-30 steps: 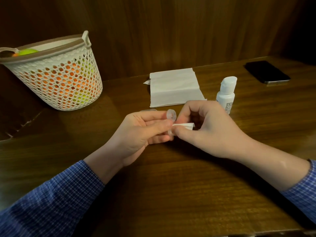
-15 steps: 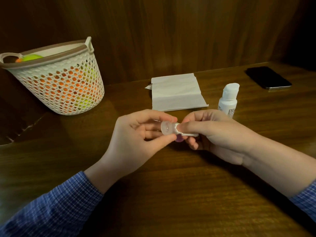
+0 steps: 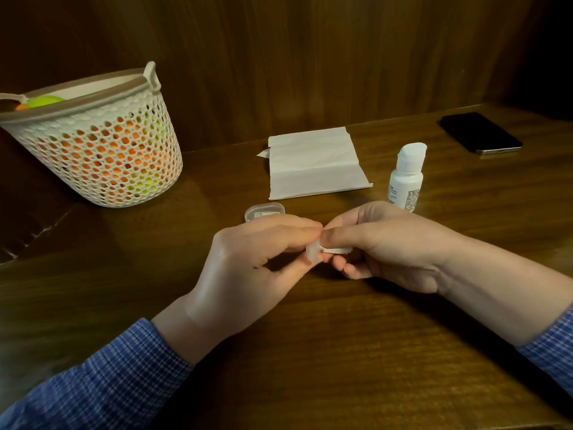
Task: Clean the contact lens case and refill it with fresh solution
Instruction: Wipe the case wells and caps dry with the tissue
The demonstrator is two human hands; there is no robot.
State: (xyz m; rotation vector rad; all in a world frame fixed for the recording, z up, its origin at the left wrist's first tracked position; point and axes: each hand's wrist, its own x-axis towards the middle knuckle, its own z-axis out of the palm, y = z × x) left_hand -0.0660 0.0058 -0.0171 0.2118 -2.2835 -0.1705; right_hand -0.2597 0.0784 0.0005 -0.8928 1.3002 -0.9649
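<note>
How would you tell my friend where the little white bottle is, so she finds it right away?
Start at the folded white tissue lying in the middle of the wooden table. Just to its right stands the bottle, upright, beyond the right hand. It is the only standing thing there: white with a white cap and a small label, while the black phone farther right lies flat.
</note>
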